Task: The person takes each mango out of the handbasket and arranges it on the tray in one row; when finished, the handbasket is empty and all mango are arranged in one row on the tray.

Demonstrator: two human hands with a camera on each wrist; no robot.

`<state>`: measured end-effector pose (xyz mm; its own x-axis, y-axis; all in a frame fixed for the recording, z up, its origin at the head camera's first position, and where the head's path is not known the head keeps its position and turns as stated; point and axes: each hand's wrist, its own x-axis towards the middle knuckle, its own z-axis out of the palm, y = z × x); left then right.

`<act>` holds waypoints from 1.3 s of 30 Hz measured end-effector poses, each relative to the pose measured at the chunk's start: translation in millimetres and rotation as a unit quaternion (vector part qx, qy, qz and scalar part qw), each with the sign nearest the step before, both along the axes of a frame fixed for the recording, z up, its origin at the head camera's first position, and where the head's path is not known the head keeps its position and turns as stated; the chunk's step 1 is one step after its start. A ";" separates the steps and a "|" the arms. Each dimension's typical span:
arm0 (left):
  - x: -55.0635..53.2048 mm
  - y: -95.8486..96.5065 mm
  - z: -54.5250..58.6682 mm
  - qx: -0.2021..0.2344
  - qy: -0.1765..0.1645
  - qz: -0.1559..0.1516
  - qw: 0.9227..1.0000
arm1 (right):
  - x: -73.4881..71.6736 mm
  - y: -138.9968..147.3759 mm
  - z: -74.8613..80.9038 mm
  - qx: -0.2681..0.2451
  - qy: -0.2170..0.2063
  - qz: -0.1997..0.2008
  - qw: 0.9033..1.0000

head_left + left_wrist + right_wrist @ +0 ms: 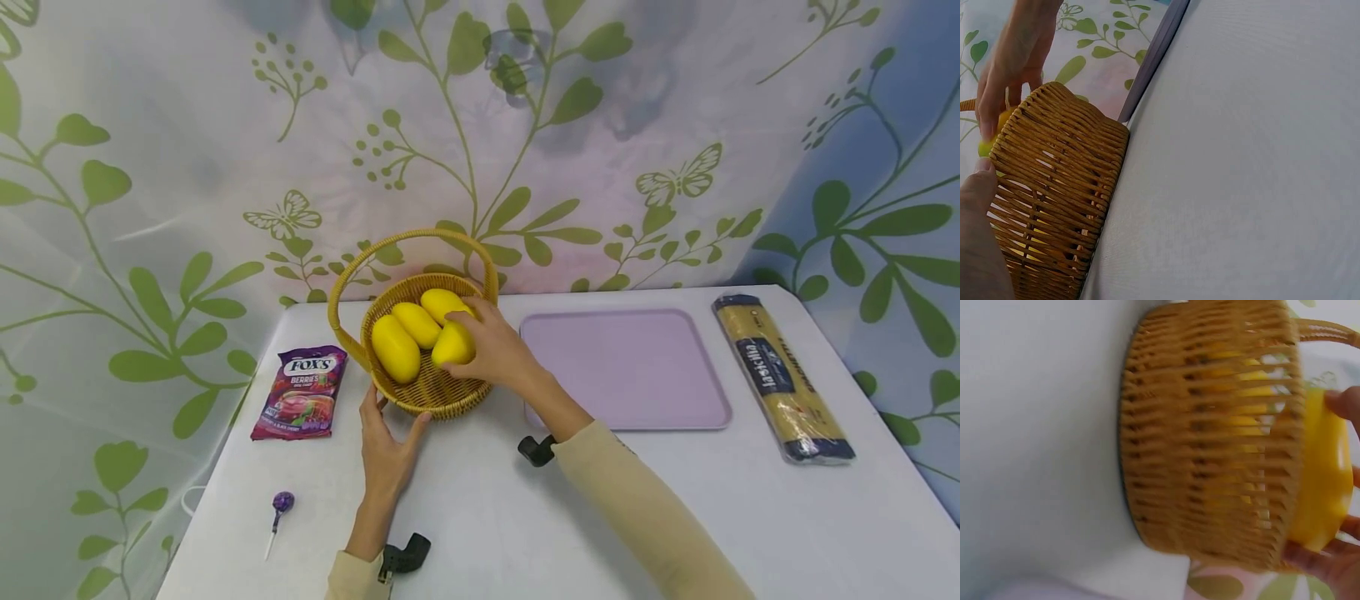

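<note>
"White table [480, 517], leaf-print backdrop [585, 175] behind; how's the right hand [491, 346]?"

"Curled round a yellow fruit [452, 345] at the mouth of the wicker basket [442, 409], near the table's back edge"

"And the left hand [390, 454]?"

"Loosely spread, touching the basket's front; the lilac tray [622, 367] lies beside the basket, by that same edge"

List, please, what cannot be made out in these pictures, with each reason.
Head: part of the held fruit, covered by the right hand.
Head: fine print on the candy bag, too small.
Left wrist: part of the left hand, cut off by the left edge.
Right wrist: most of the other fruits, behind the blurred basket.
</note>
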<state>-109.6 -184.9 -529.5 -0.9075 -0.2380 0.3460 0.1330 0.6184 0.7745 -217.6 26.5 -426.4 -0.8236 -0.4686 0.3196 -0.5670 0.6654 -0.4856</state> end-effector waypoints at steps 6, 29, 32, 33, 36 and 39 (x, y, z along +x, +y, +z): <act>0.9 -0.1 -0.3 0.002 -0.001 0.001 1.000 | 6.6 24.1 11.2 -0.020 0.036 0.053 0.998; 0.2 -2.2 -2.5 0.005 0.003 0.000 1.000 | 22.1 136.5 -7.8 0.010 -0.032 0.097 0.995; 0.4 -2.3 -2.5 0.006 0.000 -0.001 1.000 | 17.0 144.7 -20.9 0.025 -0.054 0.098 0.993; 0.6 -2.2 -2.6 0.006 0.000 -0.001 1.000 | 15.5 146.8 -24.8 0.029 -0.061 0.097 0.993; 1.4 -2.1 -3.0 0.008 -0.005 -0.001 1.000 | 11.6 150.5 -34.7 0.029 -0.081 0.099 0.991; 1.7 -1.8 -2.8 0.012 -0.006 -0.003 1.000 | 8.3 152.1 -40.6 0.020 -0.098 0.106 0.989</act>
